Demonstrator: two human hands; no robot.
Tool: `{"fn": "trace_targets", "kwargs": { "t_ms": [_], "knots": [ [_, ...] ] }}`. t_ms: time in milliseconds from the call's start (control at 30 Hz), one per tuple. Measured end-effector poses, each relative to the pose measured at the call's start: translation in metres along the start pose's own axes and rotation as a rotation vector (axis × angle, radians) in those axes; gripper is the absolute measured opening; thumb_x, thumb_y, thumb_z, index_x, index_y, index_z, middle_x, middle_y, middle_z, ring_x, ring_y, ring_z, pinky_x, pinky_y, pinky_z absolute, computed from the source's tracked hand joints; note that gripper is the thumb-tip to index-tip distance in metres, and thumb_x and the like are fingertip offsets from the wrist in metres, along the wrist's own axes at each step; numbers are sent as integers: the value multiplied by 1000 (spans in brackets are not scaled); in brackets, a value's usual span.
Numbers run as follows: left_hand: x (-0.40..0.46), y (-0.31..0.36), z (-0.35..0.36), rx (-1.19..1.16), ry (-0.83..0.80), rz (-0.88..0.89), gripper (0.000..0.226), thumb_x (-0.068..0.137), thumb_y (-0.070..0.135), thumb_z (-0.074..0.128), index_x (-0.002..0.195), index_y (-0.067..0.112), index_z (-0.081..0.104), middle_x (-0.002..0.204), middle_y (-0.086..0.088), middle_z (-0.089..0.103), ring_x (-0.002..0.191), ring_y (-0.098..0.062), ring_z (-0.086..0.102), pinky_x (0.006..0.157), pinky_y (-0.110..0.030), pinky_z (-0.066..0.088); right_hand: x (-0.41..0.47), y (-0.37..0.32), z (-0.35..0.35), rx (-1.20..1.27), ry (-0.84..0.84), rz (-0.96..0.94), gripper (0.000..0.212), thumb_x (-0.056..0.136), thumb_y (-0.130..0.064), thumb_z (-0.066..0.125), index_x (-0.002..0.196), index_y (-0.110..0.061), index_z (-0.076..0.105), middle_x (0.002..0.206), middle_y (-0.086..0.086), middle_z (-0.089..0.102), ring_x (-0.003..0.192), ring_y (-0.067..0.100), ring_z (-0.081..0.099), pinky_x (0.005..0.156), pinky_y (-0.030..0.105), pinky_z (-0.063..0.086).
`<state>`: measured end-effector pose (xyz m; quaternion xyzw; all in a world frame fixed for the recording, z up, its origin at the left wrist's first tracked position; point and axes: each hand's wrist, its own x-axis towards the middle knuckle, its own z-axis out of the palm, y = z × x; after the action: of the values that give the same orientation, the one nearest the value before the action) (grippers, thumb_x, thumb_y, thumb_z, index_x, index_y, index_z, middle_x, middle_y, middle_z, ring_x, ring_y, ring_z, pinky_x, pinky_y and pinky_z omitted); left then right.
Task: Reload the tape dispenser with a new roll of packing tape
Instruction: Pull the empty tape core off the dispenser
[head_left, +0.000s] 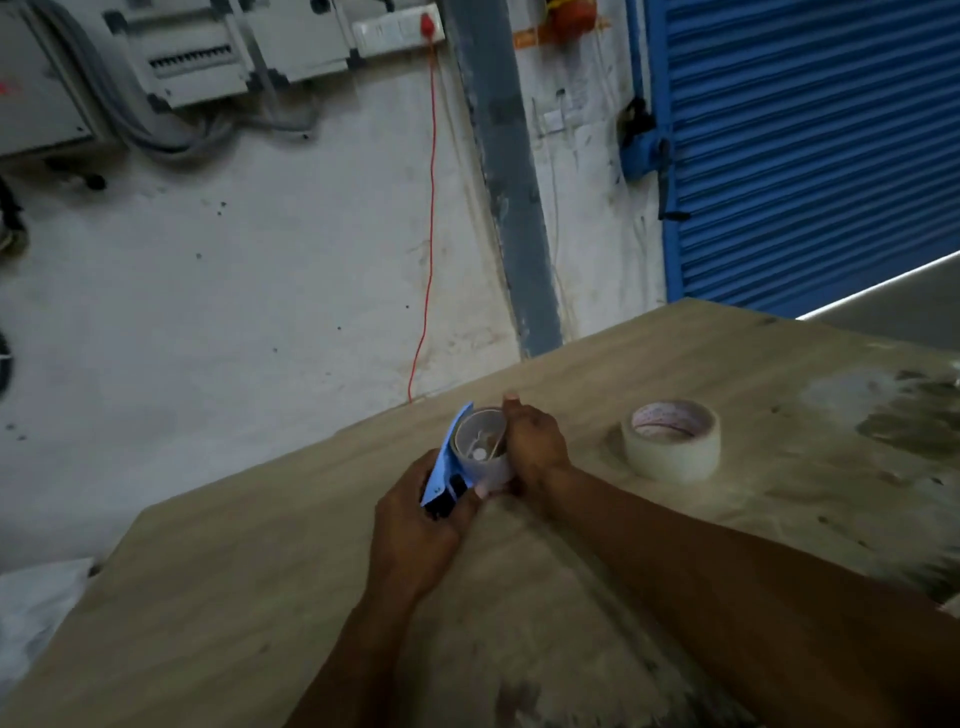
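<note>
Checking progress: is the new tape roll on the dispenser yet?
No. The new tape roll lies flat on the table, apart from the dispenser both hands grip.

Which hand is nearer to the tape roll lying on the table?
Right. The right hand is just left of the tape roll, apart from it, gripping the core on the dispenser. The left hand is farther left, holding the dispenser.

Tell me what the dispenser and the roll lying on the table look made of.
The tape dispenser looks like smooth blue plastic with black parts. The tape roll looks like pale translucent film wound on a white printed core, probably cardboard.
</note>
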<state>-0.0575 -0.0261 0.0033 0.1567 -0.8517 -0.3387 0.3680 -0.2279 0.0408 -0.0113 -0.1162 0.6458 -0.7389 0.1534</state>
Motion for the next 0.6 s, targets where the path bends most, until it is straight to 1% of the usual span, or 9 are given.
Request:
{"fn": "trace_targets", "kwargs": {
  "t_ms": [67,133,167,233,333,400,433,500,600],
  "knots": [
    [8,-3,2,-166,49,-113,37,87,56,73,108,27,74,102,7,77,89,3,70,76,-16,54,-6,-6,-1,7,-12,-43,89,67,-97,40,85,-17,75,98,11,77,93,33,73,83,49,61],
    [15,-12,0,-327,93,-260,28,94,52,66,101,25,73,102,1,76,94,-17,74,75,-40,62,-18,-15,1,6,-17,-100,72,86,-81,48,86,-14,75,94,13,77,85,30,74,64,42,63],
    [15,-15,1,-346,88,-295,25,97,49,64,101,26,71,104,0,75,95,-23,74,71,-45,63,-24,-16,-1,1,-22,-142,67,91,-74,48,86,-13,75,89,12,77,81,30,74,61,43,63],
    [15,-13,2,-322,66,-302,28,97,52,60,105,27,71,104,2,75,91,-19,75,64,-43,64,-30,-14,1,-9,-38,-210,63,95,-68,48,84,-13,77,78,9,77,76,29,75,68,48,63],
    [12,-1,3,-311,13,-311,29,99,44,58,114,24,71,94,6,76,69,-3,73,47,-26,54,-35,-12,-1,62,-82,-235,51,102,-49,54,79,-11,77,75,8,78,70,20,72,67,33,58],
    [10,5,3,-321,-11,-302,20,104,32,56,112,23,72,81,7,76,57,-4,71,42,-25,51,-38,-18,-3,111,-110,-233,45,100,-41,60,81,-5,78,77,12,78,68,17,71,64,26,55],
    [9,4,3,-317,-9,-290,20,104,31,55,109,23,73,78,8,76,57,-5,70,42,-25,51,-40,-20,-4,110,-129,-242,43,98,-40,64,82,-3,78,79,13,78,68,17,71,65,27,56],
    [8,4,1,-330,19,-291,24,104,35,55,102,24,75,80,4,77,62,-10,72,45,-26,52,-39,-21,-5,53,-158,-277,38,93,-41,70,82,-6,79,81,13,78,74,24,73,73,39,59],
    [7,5,-2,-337,53,-325,30,100,46,55,95,26,77,85,-4,77,73,-24,75,49,-25,51,-36,-18,-7,88,-183,-279,38,88,-45,74,82,-8,79,83,12,78,86,34,75,84,50,59]
  ]
}}
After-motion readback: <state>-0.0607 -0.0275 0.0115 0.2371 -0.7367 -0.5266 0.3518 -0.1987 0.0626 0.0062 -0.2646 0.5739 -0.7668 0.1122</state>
